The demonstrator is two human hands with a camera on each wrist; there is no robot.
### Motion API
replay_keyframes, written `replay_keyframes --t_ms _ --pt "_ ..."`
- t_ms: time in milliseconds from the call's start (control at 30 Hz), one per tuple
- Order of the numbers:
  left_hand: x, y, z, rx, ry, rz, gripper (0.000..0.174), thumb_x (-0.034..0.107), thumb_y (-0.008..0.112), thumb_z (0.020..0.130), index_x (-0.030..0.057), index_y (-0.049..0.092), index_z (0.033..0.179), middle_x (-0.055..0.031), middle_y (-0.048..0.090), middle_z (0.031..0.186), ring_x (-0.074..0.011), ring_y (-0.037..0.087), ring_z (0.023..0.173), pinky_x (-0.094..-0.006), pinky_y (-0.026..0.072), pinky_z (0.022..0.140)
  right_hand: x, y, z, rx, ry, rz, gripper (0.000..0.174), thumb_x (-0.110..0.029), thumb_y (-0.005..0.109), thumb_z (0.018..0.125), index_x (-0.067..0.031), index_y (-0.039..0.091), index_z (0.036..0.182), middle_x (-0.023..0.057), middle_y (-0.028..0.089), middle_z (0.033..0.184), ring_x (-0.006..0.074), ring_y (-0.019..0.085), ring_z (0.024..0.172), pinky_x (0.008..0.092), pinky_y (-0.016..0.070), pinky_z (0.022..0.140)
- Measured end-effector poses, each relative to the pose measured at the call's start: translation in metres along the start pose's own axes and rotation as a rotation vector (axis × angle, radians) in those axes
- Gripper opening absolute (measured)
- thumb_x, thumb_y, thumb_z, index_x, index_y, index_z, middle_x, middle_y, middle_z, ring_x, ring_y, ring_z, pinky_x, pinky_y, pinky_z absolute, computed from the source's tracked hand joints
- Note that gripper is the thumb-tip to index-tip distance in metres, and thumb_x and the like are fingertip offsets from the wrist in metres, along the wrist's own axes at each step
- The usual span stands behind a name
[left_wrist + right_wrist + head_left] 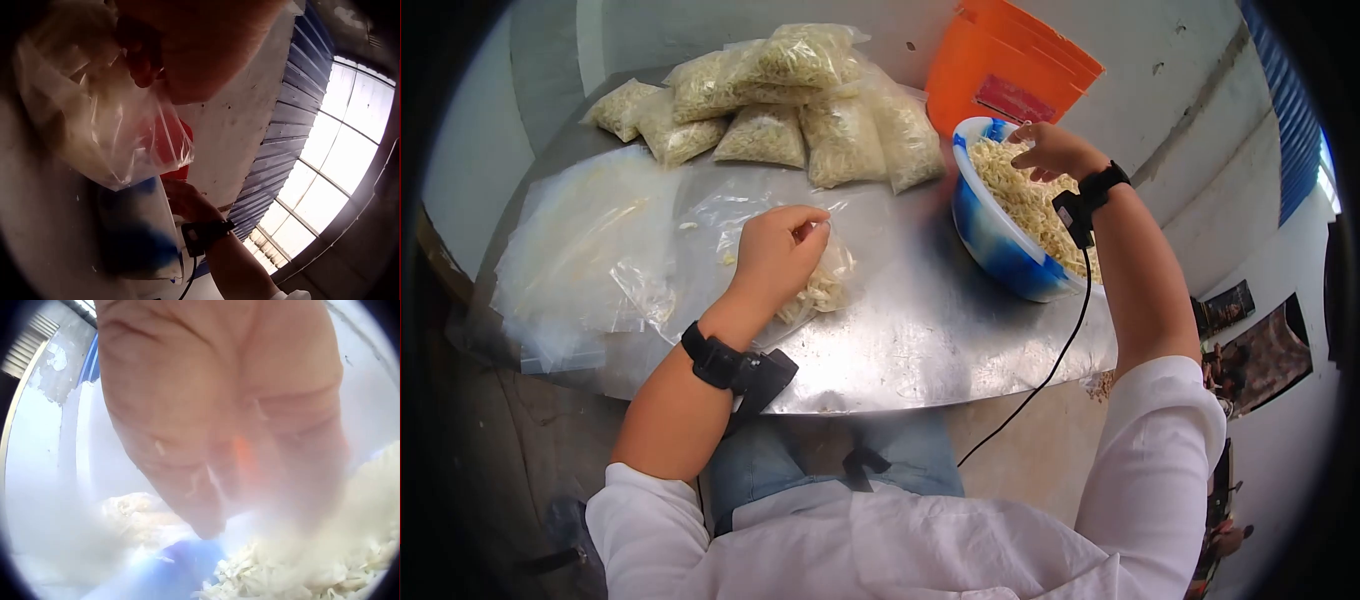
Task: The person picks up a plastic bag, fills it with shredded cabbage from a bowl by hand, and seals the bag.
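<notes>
The left hand (778,252) has its fingers curled round the edge of a clear plastic bag (94,125) that holds some pale shreds (825,285). At the right, the right hand (1055,152) is over the far part of a blue and white bowl (1000,245) heaped with pale shredded food (1030,205). In the right wrist view the fingers (200,506) point down, loosely bent, just above the shreds (281,575), with a few bits stuck to the skin and no handful in sight.
Filled bags (760,135) are piled at the back of the metal table (900,350). Flat plastic bags (585,240) lie at the left. An orange container (1010,65) stands behind the bowl, against the wall. A black cable hangs from the right wrist over the table's front edge.
</notes>
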State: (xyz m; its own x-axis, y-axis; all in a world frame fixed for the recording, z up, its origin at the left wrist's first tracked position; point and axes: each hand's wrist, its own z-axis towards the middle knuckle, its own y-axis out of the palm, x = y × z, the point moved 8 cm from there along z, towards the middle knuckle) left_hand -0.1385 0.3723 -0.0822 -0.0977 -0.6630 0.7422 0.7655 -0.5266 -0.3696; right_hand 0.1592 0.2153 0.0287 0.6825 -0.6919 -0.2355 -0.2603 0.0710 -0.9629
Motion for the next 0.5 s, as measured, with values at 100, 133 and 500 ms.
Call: replay_keyframes --t_ms 100,133,500 --pt "-0.010 -0.002 -0.003 -0.030 -0.170 -0.103 0.027 0.009 0.059 0.079 -0.0010 0.061 0.104 -0.0037 0.059 0.070 -0.0092 0.051 0.059 -0.0233 0.0424 0.054 0.016 -0.001 0.030 -0.001 0.058 -0.183 0.052 -0.023 0.066 0.074 -0.0077 0.052 0.122 0.0118 0.060 0.106 0.0224 0.064 0.083 0.0326 0.0514 0.072" --pt "-0.019 0.001 -0.005 -0.057 -0.290 -0.242 0.028 0.008 0.059 0.079 -0.0033 0.060 0.105 -0.0033 0.059 0.070 -0.0086 0.051 0.057 -0.0222 0.0418 0.053 0.023 0.001 0.051 0.011 -0.020 -0.342 0.052 -0.026 0.066 0.074 -0.0096 0.052 0.122 0.0111 0.059 0.111 0.0246 0.060 0.093 0.0345 0.0475 0.080" --pt "-0.044 0.013 -0.013 -0.134 -0.664 -0.713 0.015 0.009 0.058 0.082 -0.0011 0.060 0.092 -0.0025 0.059 0.068 -0.0049 0.049 0.051 -0.0184 0.0375 0.045 -0.004 0.042 0.085 -0.194 -0.067 -0.449 0.047 -0.039 0.056 0.080 -0.0124 0.057 0.119 0.0092 0.056 0.120 0.0258 0.048 0.115 0.0337 0.0313 0.100"
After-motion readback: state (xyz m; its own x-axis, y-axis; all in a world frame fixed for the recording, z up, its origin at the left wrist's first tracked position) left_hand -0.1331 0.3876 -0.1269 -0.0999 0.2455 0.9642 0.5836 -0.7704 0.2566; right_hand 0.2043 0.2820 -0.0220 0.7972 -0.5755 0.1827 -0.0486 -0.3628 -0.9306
